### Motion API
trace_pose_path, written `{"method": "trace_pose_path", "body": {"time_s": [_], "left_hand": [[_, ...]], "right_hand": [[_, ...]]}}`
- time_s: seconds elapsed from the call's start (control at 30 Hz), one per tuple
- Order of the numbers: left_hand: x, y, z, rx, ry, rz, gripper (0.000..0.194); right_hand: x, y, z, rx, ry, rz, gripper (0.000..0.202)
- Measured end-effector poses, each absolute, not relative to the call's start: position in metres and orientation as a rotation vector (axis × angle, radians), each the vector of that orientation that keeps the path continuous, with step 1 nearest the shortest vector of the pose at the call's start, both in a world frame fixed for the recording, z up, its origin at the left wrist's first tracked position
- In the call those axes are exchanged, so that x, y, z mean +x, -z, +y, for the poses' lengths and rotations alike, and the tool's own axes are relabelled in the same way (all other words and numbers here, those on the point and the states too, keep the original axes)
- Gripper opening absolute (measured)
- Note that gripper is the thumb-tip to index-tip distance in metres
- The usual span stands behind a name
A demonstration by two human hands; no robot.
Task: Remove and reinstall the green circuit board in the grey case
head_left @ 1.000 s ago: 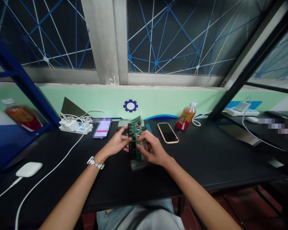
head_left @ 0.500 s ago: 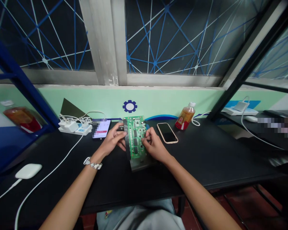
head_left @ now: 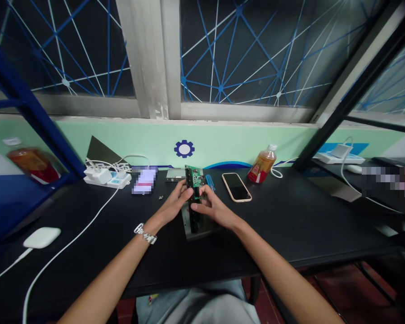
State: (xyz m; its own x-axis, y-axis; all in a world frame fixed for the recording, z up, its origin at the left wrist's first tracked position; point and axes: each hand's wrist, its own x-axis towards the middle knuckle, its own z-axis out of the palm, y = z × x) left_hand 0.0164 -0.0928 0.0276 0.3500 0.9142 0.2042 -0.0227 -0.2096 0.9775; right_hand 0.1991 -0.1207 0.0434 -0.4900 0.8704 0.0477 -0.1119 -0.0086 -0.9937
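Observation:
Between my two hands is a green circuit board (head_left: 197, 176) with a long black connector strip along its edge, tilted so that the strip faces me. My left hand (head_left: 180, 196) grips its left side, thumb on the black strip. From the right, my right hand (head_left: 213, 206) holds it, with the thumb across the front and the other fingers partly hidden behind. Beneath the board a flat grey metal plate (head_left: 189, 235) lies on the black table. Behind my hands rest a silver metal case part (head_left: 175, 174) and a blue-handled tool (head_left: 209, 182), partly covered.
A phone (head_left: 236, 187) and a drink bottle (head_left: 262, 164) stand right of my hands. To the left are a lit phone (head_left: 145, 180), a white power strip (head_left: 107, 178), small screws (head_left: 161, 197) and a white earbud case (head_left: 42, 237) with its cable.
The circuit board has turned from showing its green face to showing its black edge. My left hand has moved right, uncovering the screws and the silver case part.

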Motion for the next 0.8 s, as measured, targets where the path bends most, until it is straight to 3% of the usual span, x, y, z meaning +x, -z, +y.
{"method": "trace_pose_path", "body": {"time_s": [0.17, 0.4, 0.8], "left_hand": [[0.018, -0.029, -0.097, 1.515, -1.015, 0.881, 0.073], [0.023, -0.029, -0.097, 1.524, -1.112, 0.896, 0.063], [0.024, -0.028, -0.095, 1.395, -1.136, 0.855, 0.066]], "right_hand": [[0.196, -0.036, -0.119, -0.752, -1.645, -1.450, 0.061], [0.192, -0.038, -0.120, -0.751, -1.598, -1.415, 0.056], [0.188, -0.037, -0.118, -0.775, -1.556, -1.359, 0.058]]}}
